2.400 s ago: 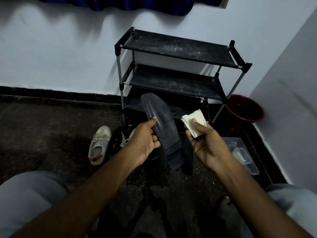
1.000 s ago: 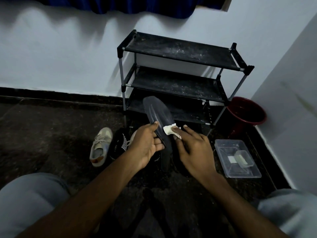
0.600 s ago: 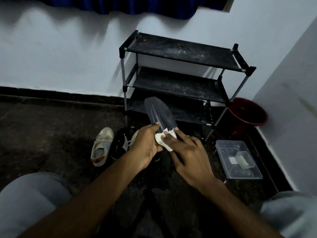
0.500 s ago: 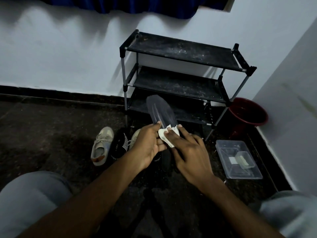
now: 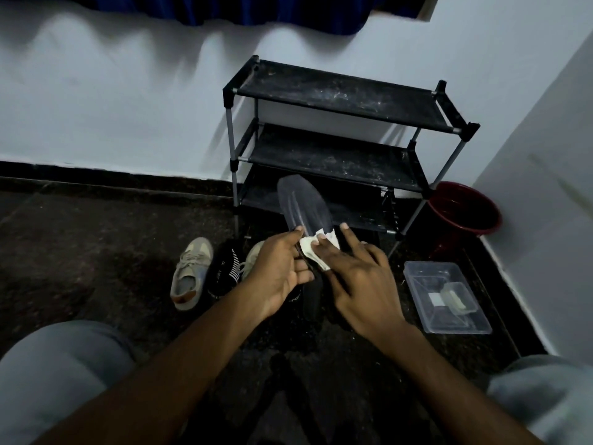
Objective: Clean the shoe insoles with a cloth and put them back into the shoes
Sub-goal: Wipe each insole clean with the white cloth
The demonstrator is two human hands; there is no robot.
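I wipe a dark insole (image 5: 303,203) with a white cloth (image 5: 313,248), held up above the floor in front of the black shoe rack (image 5: 337,123).

The insole is dark grey with a dull sheen and pale streaks near its rounded toe end, which points up and away from me. My left hand (image 5: 279,271) grips it at its left edge, thumb across the front and fingers curled behind. My right hand (image 5: 359,277) lies flat with its fingers straight and spread, pressing the folded cloth against the middle of the insole and hiding the lower half. A little over two seconds ago that hand held the cloth pinched up to the right, clear of the insole, whose lower half was then in plain sight. A pale shoe (image 5: 189,274) lies on the floor to the left.
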